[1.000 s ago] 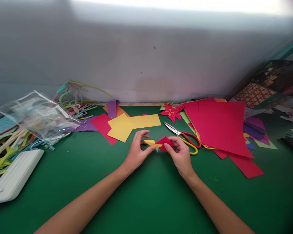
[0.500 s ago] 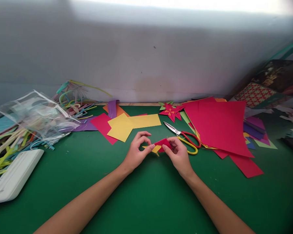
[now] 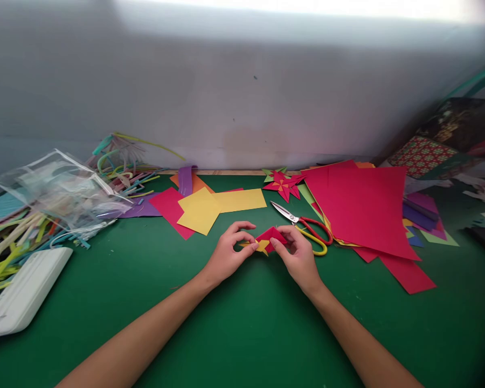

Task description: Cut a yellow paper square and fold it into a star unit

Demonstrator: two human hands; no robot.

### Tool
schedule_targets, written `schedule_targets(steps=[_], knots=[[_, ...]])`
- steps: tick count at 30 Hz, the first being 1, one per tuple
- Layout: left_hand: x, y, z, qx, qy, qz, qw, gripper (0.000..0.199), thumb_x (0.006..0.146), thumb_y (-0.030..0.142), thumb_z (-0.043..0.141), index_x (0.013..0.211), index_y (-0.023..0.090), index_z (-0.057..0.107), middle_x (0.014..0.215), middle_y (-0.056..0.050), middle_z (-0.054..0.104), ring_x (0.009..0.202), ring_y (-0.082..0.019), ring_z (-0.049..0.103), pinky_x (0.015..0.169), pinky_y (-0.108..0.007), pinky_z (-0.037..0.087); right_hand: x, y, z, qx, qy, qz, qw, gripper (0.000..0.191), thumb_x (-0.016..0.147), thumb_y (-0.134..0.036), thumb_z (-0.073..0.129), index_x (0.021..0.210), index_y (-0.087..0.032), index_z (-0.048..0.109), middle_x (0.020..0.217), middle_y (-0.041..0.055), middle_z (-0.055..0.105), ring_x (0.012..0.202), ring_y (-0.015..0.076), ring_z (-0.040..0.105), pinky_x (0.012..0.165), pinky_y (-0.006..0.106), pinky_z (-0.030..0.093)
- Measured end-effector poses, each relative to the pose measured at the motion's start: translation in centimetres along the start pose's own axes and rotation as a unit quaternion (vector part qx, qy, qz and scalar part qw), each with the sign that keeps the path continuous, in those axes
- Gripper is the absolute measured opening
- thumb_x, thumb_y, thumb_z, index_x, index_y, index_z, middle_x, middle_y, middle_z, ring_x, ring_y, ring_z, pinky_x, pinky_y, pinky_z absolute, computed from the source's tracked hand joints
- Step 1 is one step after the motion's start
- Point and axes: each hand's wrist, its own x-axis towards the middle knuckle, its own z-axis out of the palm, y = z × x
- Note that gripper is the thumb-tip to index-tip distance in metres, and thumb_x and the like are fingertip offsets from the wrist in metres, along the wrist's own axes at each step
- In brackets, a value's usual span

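Between my two hands is a small folded paper piece point(image 3: 270, 236), red on the right with yellow points on the left. My left hand point(image 3: 231, 249) pinches its yellow end between thumb and index finger, the other fingers curved above. The red end is pinched by my right hand point(image 3: 299, 251), its thumb lying on the front face. Scissors point(image 3: 295, 219) with one red and one yellow handle lie just behind my right hand, blades pointing back left. Folded red stars point(image 3: 283, 186) rest near the wall.
Large red sheets point(image 3: 364, 207) lie at the right, yellow sheets point(image 3: 200, 211) behind my left hand. At the left are a clear plastic bag point(image 3: 60, 188), coloured strips point(image 3: 18, 237) and a white paper trimmer point(image 3: 28, 291). A patterned box point(image 3: 422, 156) stands far right.
The folded piece has shifted slightly right and turned a little. My left hand has moved slightly right with it, its fingers lower over the piece.
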Motion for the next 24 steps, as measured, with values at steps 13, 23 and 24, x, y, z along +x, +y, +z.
schedule_targets(steps=[13, 23, 24], knots=[[0.1, -0.1, 0.2, -0.046, 0.068, -0.004, 0.997, 0.024, 0.092, 0.032, 0.070, 0.114, 0.026, 0.064, 0.138, -0.008, 0.057, 0.130, -0.025, 0.054, 0.112, -0.039, 0.043, -0.2, 0.0, 0.8, 0.041, -0.013, 0.021, 0.999, 0.019, 0.092, -0.038, 0.071, 0.102, -0.024, 0.063, 0.096, 0.0046, 0.072, 0.087, 0.0241, 0.071, 0.076, 0.036, 0.061], [-0.3, 0.3, 0.2, -0.054, 0.038, -0.090, 0.994, 0.033, 0.096, 0.048, 0.061, 0.080, 0.020, 0.054, 0.071, 0.003, 0.052, 0.064, -0.013, 0.047, 0.061, -0.025, 0.038, -0.7, -0.1, 1.8, 0.132, -0.005, 0.078, 0.988, 0.030, 0.087, -0.047, 0.076, 0.096, -0.027, 0.055, 0.091, 0.0026, 0.071, 0.086, 0.0255, 0.074, 0.078, 0.042, 0.066], [-0.3, 0.4, 0.2, -0.037, 0.030, -0.091, 0.995, 0.037, 0.097, 0.049, 0.060, 0.075, 0.019, 0.053, 0.067, 0.003, 0.050, 0.062, -0.013, 0.045, 0.060, -0.026, 0.036, -0.8, -0.1, 1.9, 0.136, -0.010, 0.079, 0.988, 0.030, 0.087, -0.047, 0.076, 0.096, -0.027, 0.055, 0.091, 0.0028, 0.071, 0.085, 0.0256, 0.074, 0.078, 0.042, 0.067]])
